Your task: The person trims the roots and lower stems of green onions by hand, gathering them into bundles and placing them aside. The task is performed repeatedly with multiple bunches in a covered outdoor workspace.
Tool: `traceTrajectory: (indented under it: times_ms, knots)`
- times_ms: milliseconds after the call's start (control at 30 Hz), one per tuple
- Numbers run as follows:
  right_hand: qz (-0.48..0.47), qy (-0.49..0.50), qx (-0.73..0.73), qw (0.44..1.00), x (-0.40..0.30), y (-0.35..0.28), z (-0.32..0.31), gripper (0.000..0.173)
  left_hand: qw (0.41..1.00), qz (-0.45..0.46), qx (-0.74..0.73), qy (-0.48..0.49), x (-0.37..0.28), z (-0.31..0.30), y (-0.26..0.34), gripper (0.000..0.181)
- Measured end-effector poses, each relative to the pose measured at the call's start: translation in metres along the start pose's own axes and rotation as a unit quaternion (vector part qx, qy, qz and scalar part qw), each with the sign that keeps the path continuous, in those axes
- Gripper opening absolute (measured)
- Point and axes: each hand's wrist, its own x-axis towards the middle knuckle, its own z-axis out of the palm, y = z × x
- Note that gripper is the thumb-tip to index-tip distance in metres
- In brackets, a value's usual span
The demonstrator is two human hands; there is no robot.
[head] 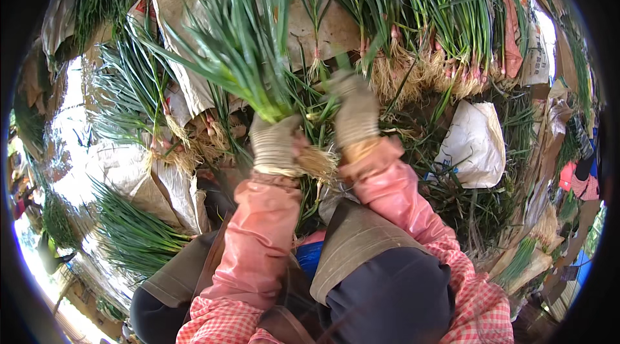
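Observation:
In my gloved left hand (273,143) is a bunch of green scallions (247,58). Its leaves fan upward and away from me, while pale roots (317,162) stick out below the fist on the right. My right hand (356,109), also gloved, is blurred by motion just right of the bunch. Some green shows at its fingertips, but whether it grips a leaf is unclear. Beyond it, a single scallion (316,48) lies on a tan sack (334,29). Rows of scallions (460,29) with pinkish bulbs and stringy roots spread across the upper right.
More scallions (133,82) lie at the left, and another pile (140,232) is beside my left knee. A white sack piece (472,145) rests on dark leaf trimmings (470,213) at the right. Part of another person (583,179) shows at the far right edge.

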Motion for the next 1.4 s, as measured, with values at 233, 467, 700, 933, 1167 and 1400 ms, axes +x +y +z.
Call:
traceTrajectory:
  times_ms: [233, 467, 700, 933, 1167, 1400]
  knots:
    - [0.046, -0.358, -0.784, 0.505, 0.037, -0.040, 0.016, 0.037, 0.953, 0.032, -0.278, -0.117, -0.008, -0.088, 0.027, 0.024]
    - [0.026, 0.033, -0.713, 0.700, 0.083, -0.021, -0.053, 0.019, 0.944, 0.002, -0.219, -0.246, 0.005, -0.007, 0.041, 0.034]
    - [0.064, -0.332, -0.735, 0.588, -0.025, -0.065, 0.036, 0.034, 0.987, -0.084, -0.022, -0.137, 0.017, 0.007, 0.018, 0.012]
    - [0.032, 0.106, -0.627, 0.772, 0.041, -0.057, -0.088, 0.028, 0.964, 0.022, -0.150, -0.217, -0.016, -0.036, 0.027, 0.025]
    - [0.024, -0.338, -0.450, 0.826, -0.058, -0.036, -0.004, 0.032, 0.962, -0.129, -0.095, -0.219, -0.001, -0.016, 0.003, 0.019]
    - [0.084, -0.124, -0.403, 0.903, -0.044, -0.018, 0.024, 0.035, 0.990, -0.080, -0.040, -0.110, 0.003, -0.010, -0.042, 0.005]
